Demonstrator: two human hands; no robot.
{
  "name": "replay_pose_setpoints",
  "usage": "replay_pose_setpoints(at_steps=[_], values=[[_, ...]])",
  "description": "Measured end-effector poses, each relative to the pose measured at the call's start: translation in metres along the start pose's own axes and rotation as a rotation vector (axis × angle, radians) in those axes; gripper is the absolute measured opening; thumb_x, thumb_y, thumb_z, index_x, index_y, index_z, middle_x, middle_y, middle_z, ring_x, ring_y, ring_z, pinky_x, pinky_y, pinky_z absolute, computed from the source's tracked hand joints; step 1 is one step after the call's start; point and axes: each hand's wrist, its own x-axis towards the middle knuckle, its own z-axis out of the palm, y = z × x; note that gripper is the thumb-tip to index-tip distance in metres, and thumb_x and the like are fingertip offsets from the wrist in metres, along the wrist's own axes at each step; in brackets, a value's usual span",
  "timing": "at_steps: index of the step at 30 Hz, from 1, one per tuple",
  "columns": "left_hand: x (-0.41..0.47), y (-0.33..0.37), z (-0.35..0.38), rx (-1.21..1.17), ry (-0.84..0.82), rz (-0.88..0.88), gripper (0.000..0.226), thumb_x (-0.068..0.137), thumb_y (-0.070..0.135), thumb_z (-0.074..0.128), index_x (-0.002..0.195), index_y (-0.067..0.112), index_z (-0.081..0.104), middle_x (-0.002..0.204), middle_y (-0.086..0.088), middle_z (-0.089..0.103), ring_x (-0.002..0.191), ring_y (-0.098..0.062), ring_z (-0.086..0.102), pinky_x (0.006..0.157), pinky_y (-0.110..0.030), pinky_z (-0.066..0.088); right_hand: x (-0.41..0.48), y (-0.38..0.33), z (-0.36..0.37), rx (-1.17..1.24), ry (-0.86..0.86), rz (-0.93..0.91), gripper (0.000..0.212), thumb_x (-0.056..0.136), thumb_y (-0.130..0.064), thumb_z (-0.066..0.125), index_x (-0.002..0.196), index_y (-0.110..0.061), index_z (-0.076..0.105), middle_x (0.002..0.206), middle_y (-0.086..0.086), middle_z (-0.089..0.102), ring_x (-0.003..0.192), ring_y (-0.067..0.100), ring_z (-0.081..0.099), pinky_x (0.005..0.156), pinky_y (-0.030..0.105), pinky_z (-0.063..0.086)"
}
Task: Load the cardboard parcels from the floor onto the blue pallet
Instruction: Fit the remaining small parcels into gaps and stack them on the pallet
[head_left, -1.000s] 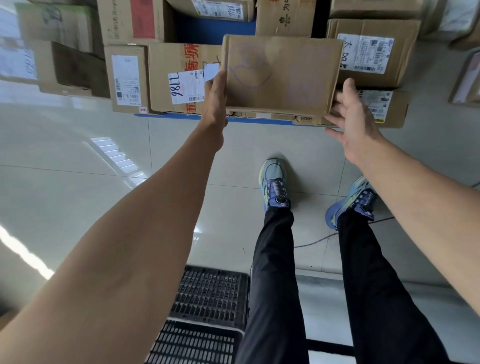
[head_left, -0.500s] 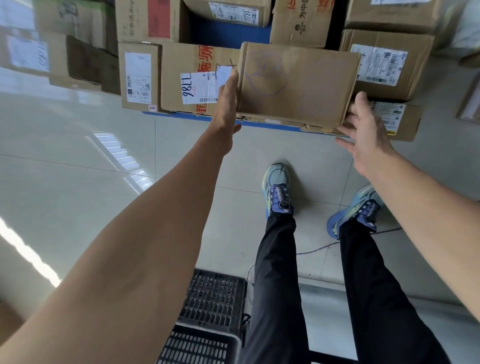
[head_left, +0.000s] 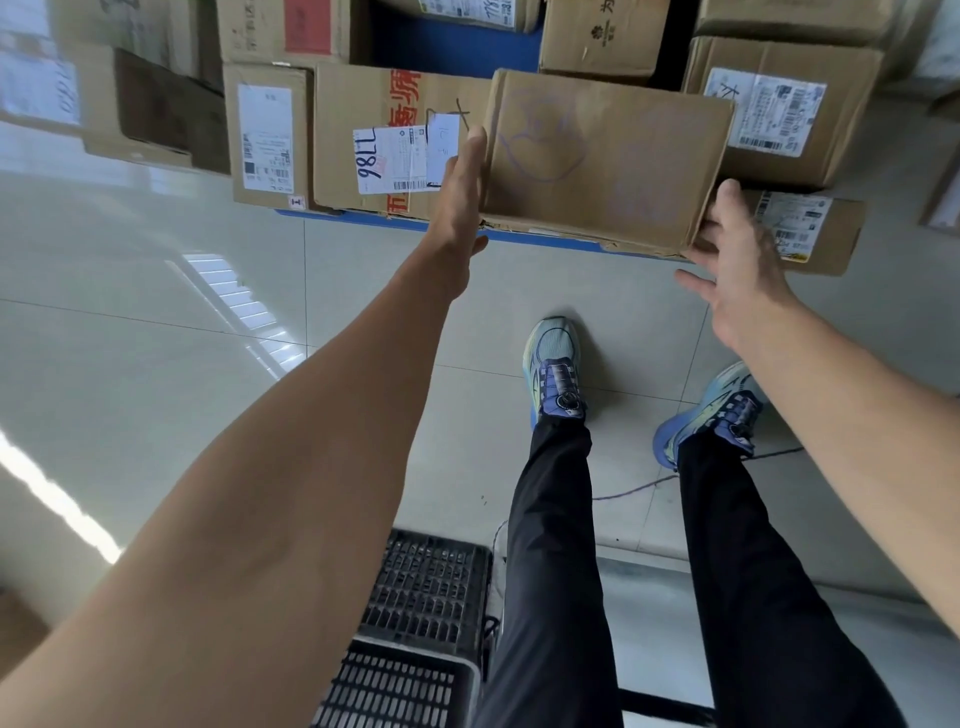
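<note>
A plain brown cardboard parcel (head_left: 602, 161) with a faint purple scribble sits between my two hands, above the front edge of the blue pallet (head_left: 332, 215). My left hand (head_left: 460, 202) lies flat against the parcel's left side. At the near right corner, my right hand (head_left: 743, 270) cups the parcel with its fingers spread and the thumb along the right edge. The parcel's underside is hidden, so I cannot tell whether it rests on the parcels below. Several labelled parcels stand on the pallet, among them one marked 98LL (head_left: 363, 104).
More cardboard boxes stand on the floor at the left (head_left: 156, 109) and far right (head_left: 940, 197). My feet in blue shoes (head_left: 556, 364) are on glossy tiles just before the pallet. Behind my legs lies a black grid crate (head_left: 426, 597). A thin cable (head_left: 639, 486) crosses the floor.
The parcel has shifted slightly right, uncovering more of the 98LL label. My right hand has closed in onto the parcel's near right corner.
</note>
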Motion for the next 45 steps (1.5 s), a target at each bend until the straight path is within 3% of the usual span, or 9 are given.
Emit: replay_pose_setpoints(at_steps=[11, 21, 26, 33, 36, 38, 40, 42, 45], values=[[0.007, -0.004, -0.003, 0.018, 0.011, -0.032, 0.074, 0.105, 0.066, 0.028, 0.165, 0.024, 0.019, 0.170, -0.005, 0.028, 0.153, -0.029, 0.032, 0.120, -0.058, 0.029, 0.012, 0.002, 0.007, -0.014, 0.002, 0.009, 0.053, 0.103, -0.062, 0.042, 0.140, -0.029, 0.058, 0.133, -0.006, 0.067, 0.118, 0.011, 0.064, 0.101, 0.034, 0.047], [0.008, -0.015, -0.001, 0.008, 0.018, -0.026, 0.074, 0.105, 0.067, 0.028, 0.165, 0.025, 0.021, 0.169, -0.002, 0.030, 0.152, -0.027, 0.032, 0.119, -0.058, 0.029, 0.014, 0.005, 0.007, -0.042, -0.003, 0.018, 0.056, 0.102, -0.064, 0.042, 0.143, -0.029, 0.055, 0.136, -0.006, 0.064, 0.118, 0.011, 0.063, 0.091, 0.036, 0.051], [0.001, -0.016, 0.004, 0.013, 0.113, 0.029, 0.071, 0.105, 0.064, 0.032, 0.164, 0.025, 0.020, 0.169, -0.003, 0.028, 0.152, -0.026, 0.032, 0.122, -0.058, 0.027, 0.009, 0.004, 0.002, -0.051, -0.018, -0.009, 0.053, 0.104, -0.063, 0.038, 0.138, -0.028, 0.059, 0.131, -0.008, 0.067, 0.115, 0.007, 0.063, 0.094, 0.038, 0.049], [-0.033, -0.009, 0.036, -0.045, 0.242, 0.138, 0.044, 0.100, 0.059, 0.045, 0.136, 0.034, 0.043, 0.149, 0.003, 0.042, 0.132, -0.017, 0.043, 0.102, -0.041, 0.038, 0.004, 0.001, -0.043, -0.037, 0.084, -0.078, 0.056, 0.107, -0.055, 0.037, 0.145, -0.018, 0.055, 0.144, -0.001, 0.059, 0.127, 0.010, 0.057, 0.102, 0.035, 0.048], [-0.049, -0.006, 0.063, -0.002, 0.218, 0.172, 0.036, 0.104, 0.056, 0.043, 0.131, 0.033, 0.050, 0.142, 0.004, 0.050, 0.129, -0.015, 0.047, 0.108, -0.043, 0.039, 0.008, 0.002, -0.073, -0.037, 0.202, -0.087, 0.057, 0.101, -0.059, 0.042, 0.125, -0.014, 0.068, 0.125, 0.004, 0.070, 0.117, 0.006, 0.064, 0.099, 0.033, 0.052], [-0.056, -0.003, 0.086, 0.018, 0.158, 0.173, 0.041, 0.106, 0.055, 0.042, 0.135, 0.030, 0.055, 0.140, 0.006, 0.055, 0.128, -0.012, 0.049, 0.111, -0.043, 0.039, 0.013, 0.004, -0.092, -0.040, 0.282, -0.105, 0.045, 0.095, -0.062, 0.045, 0.097, -0.024, 0.070, 0.099, -0.011, 0.072, 0.093, -0.006, 0.067, 0.081, 0.024, 0.052], [-0.060, 0.000, 0.108, 0.059, 0.091, 0.177, 0.044, 0.106, 0.057, 0.040, 0.132, 0.028, 0.059, 0.139, 0.008, 0.058, 0.126, -0.011, 0.050, 0.116, -0.045, 0.038, 0.019, 0.006, -0.110, -0.032, 0.337, -0.122, 0.037, 0.095, -0.061, 0.047, 0.084, -0.030, 0.064, 0.087, -0.024, 0.064, 0.076, -0.016, 0.060, 0.069, 0.019, 0.043], [-0.061, 0.004, 0.129, 0.091, 0.062, 0.188, 0.041, 0.105, 0.059, 0.040, 0.122, 0.028, 0.062, 0.129, 0.011, 0.061, 0.122, -0.011, 0.053, 0.116, -0.047, 0.039, 0.026, 0.011, -0.125, -0.009, 0.366, -0.100, 0.037, 0.096, -0.060, 0.048, 0.096, -0.028, 0.066, 0.093, -0.023, 0.060, 0.083, -0.008, 0.057, 0.073, 0.019, 0.038], [-0.060, 0.003, 0.153, 0.136, 0.030, 0.192, 0.054, 0.109, 0.054, 0.037, 0.143, 0.017, 0.057, 0.148, 0.004, 0.056, 0.134, -0.014, 0.051, 0.117, -0.045, 0.037, 0.039, 0.020, -0.139, 0.015, 0.316, -0.024, 0.058, 0.098, -0.062, 0.047, 0.140, -0.023, 0.058, 0.139, -0.002, 0.057, 0.123, 0.016, 0.052, 0.096, 0.026, 0.032]])
